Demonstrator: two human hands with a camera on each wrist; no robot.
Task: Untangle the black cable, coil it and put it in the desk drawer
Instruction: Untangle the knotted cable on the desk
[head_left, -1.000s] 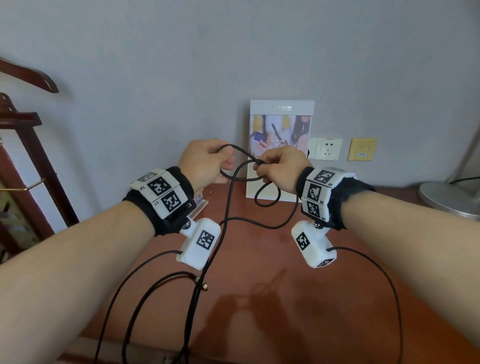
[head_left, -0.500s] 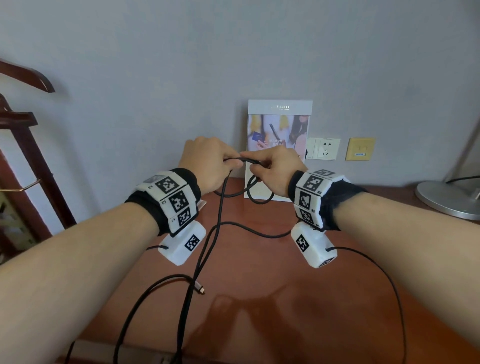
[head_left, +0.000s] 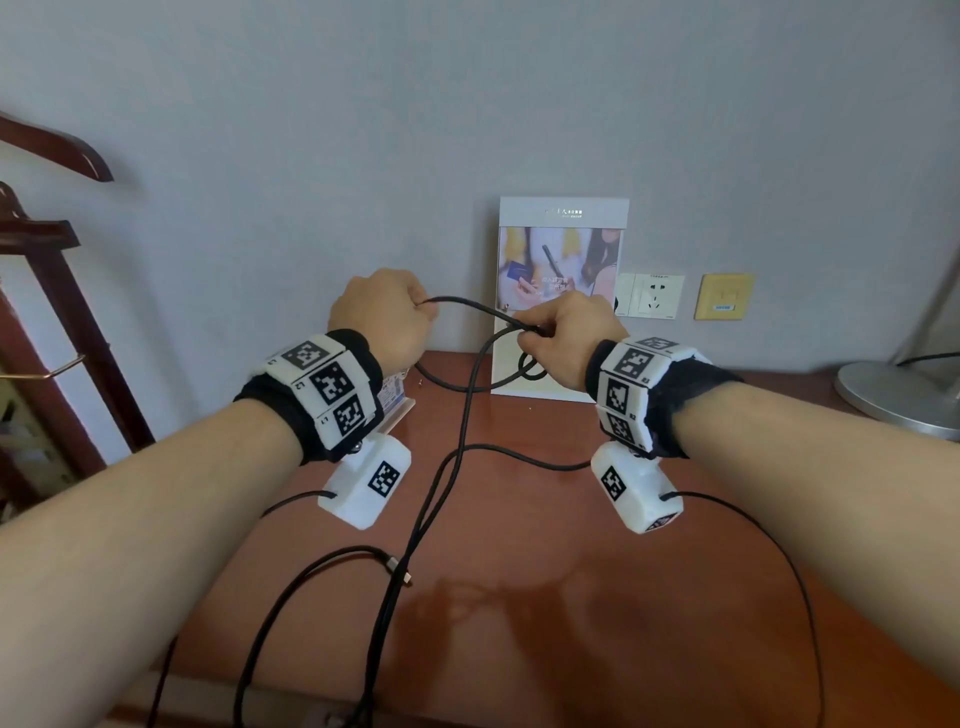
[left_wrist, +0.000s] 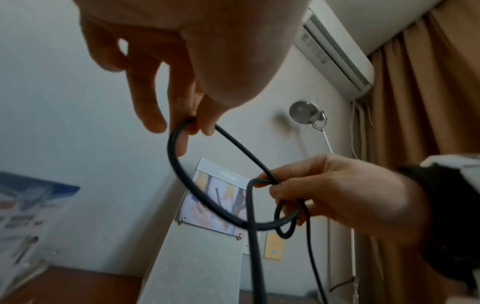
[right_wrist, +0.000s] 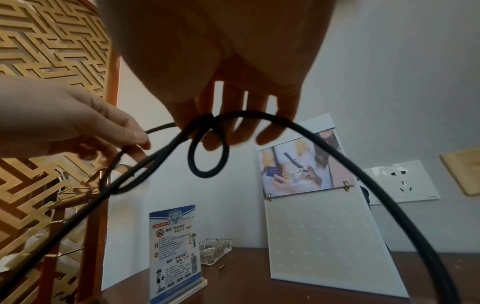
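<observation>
- The left hand (head_left: 382, 317) is raised above the far part of the worktop (head_left: 519, 597), its grip pinching the black cable (head_left: 470, 306) between thumb and fingertips; the left wrist view shows the pinch, while the head view shows only the back of the hand.
- The right hand (head_left: 566, 332) is just to the right of it, grip closed on the same cable where strands cross; the crossing is partly hidden by the fingers (right_wrist: 215, 142), so how the strands pass through each other cannot be made out.
- A short span of cable arcs between the two hands, and a small loop (right_wrist: 207, 156) hangs below the right hand's fingers.
- From the hands, several strands drop toward the near edge of the worktop and run out of the picture at the bottom; a metal-tipped plug end (head_left: 402, 571) lies on the worktop near the left forearm.
- Thin black leads from the white wrist cameras (head_left: 366, 486) run close to the cable low in the head view, and there they are hard to tell apart.
- A white display card (head_left: 561, 213) leans against the far wall, its lower part hidden behind the right hand.
- A lamp base (head_left: 898, 395) is cut off at the right edge.
- No drawer can be seen in any view.
</observation>
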